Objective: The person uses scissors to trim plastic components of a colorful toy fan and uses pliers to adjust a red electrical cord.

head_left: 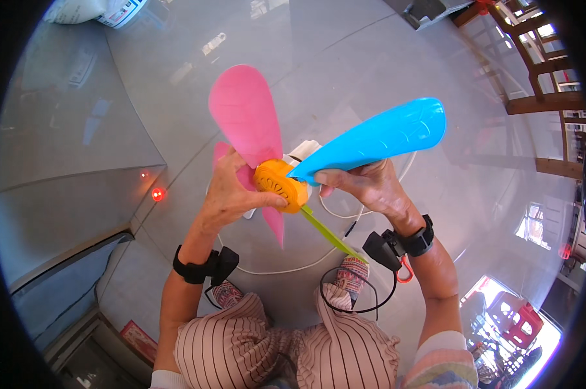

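Held up above the floor is a flower-like fan with an orange slotted hub [280,184] and coloured plastic blades. My left hand [231,194] is closed round the hub, its thumb across the front. A broad pink blade [244,110] rises from the hub; more pink parts show behind and below my fingers. One thin green blade [328,233] points down toward my right foot. My right hand [370,187] pinches a blue blade [387,135] near its narrow end, which meets the hub; I cannot tell whether it is fixed there. Behind the hub shows a white part [304,149].
A white cord [286,271] loops over the grey floor around my feet. Beside my right wrist is an orange-red loop [405,270]. Red lights glow at the left, near a panel. Wooden furniture [542,104] stands at the right, and a red plastic seat [518,321] at the lower right.
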A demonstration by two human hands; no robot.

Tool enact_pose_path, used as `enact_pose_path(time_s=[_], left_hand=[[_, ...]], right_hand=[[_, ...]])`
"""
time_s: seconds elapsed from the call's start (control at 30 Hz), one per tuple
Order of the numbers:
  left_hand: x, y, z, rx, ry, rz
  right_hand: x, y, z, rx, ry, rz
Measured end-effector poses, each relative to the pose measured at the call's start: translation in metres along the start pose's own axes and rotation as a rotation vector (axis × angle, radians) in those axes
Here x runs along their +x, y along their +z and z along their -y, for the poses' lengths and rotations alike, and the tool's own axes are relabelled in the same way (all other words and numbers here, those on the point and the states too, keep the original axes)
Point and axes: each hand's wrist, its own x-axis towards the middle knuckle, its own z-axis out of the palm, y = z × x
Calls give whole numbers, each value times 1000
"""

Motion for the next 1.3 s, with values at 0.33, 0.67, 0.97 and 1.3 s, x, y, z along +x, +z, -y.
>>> enact_pose_path(time_s=[0.33,0.67,0.97,1.3], left_hand=[[-2,5,-3,25,13,-22],[-1,7,-4,-10,-20,11],[-1,12,-8,-87,-26,26],[-1,10,-17,52,61,-11]], right_hand=[[-3,2,-7,19,44,-41],[-12,-1,-20,185,53,-80],[-17,0,-33,416,75,-86],[-25,3,-15,29,-87,-74]])
